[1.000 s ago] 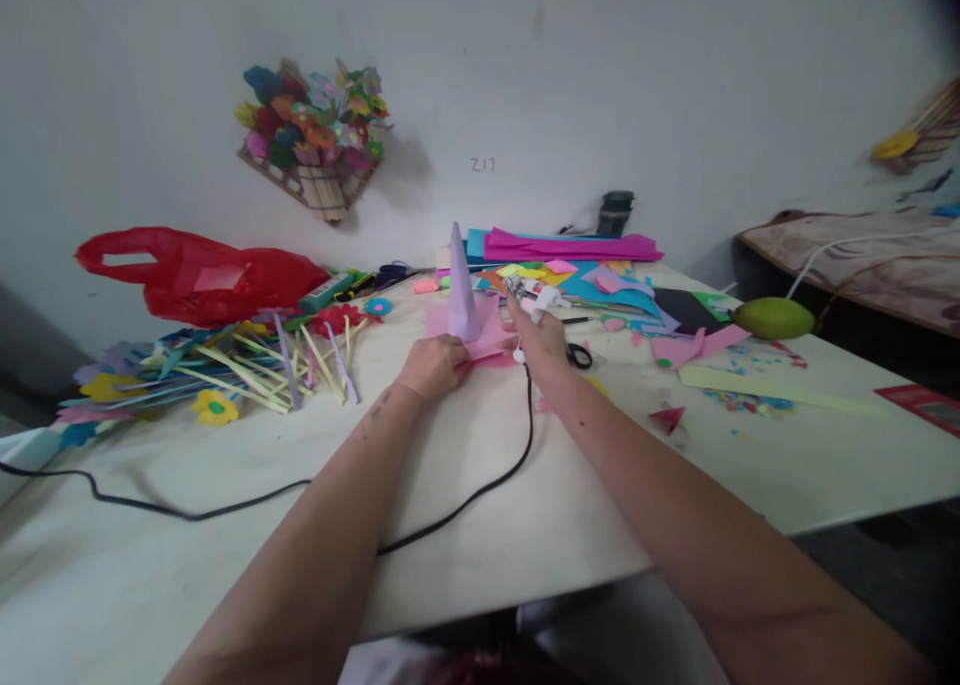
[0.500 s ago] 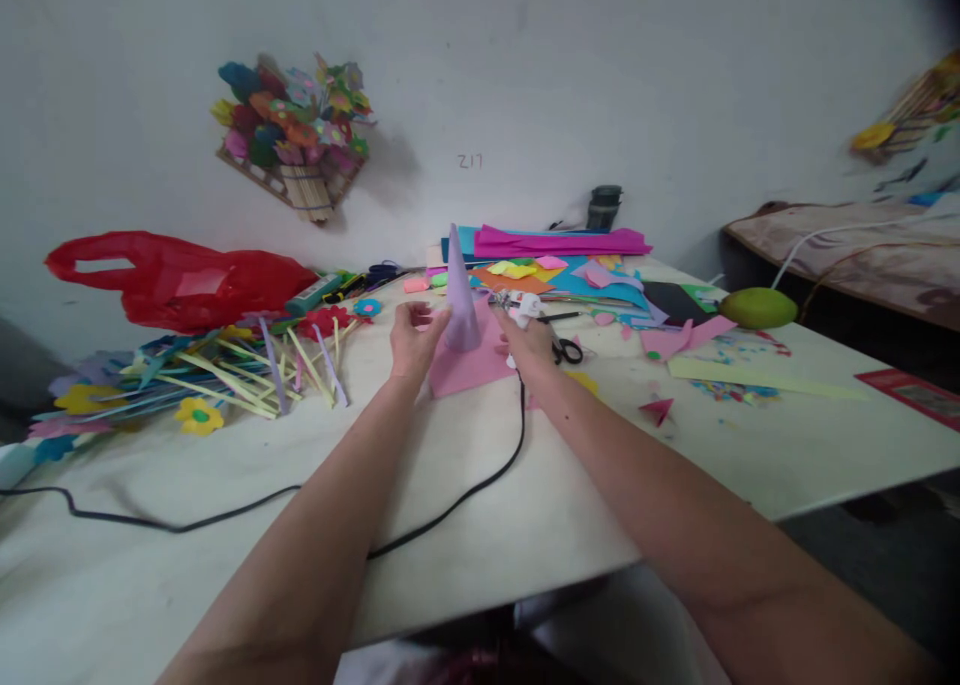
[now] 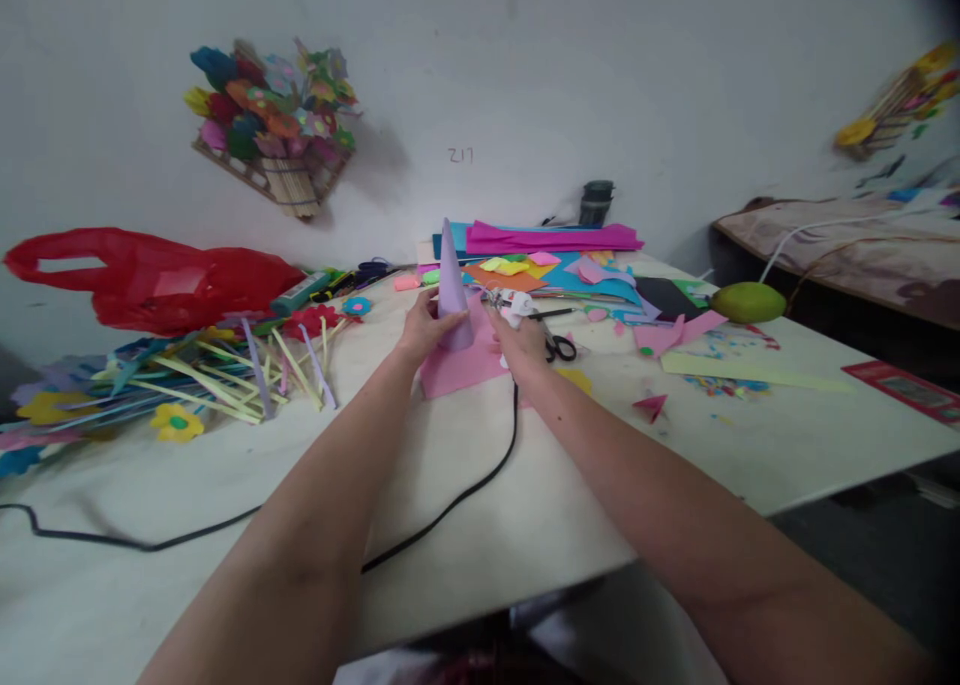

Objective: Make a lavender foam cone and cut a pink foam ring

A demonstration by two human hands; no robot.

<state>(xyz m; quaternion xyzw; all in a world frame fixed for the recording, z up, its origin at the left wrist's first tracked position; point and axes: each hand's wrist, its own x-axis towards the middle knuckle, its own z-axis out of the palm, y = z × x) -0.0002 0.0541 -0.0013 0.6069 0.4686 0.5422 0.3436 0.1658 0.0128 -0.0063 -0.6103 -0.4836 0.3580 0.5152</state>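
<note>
A lilac paper cone [image 3: 451, 290] stands point up on a sheet of pink paper [image 3: 469, 367]. My left hand [image 3: 429, 327] is curled around its lower left side, thumb across the front. In my right hand [image 3: 523, 345] is a white glue gun [image 3: 516, 305], its nozzle towards the cone's right side but apart from it. A black cord [image 3: 480, 487] trails from under that hand down the table. Black-handled scissors [image 3: 560, 347] lie just right of my right hand.
Paper flowers and strips [image 3: 225, 375] and a red plastic bag [image 3: 172, 280] fill the left side. Coloured sheets [image 3: 555, 238] are stacked at the back, near a dark cup [image 3: 596, 203]. A green mango [image 3: 748, 303] and paper scraps [image 3: 724, 387] lie on the right.
My left hand has closed in from beside the cone to grip it. My right hand still holds the glue gun near the cone. The view has shifted slightly right.
</note>
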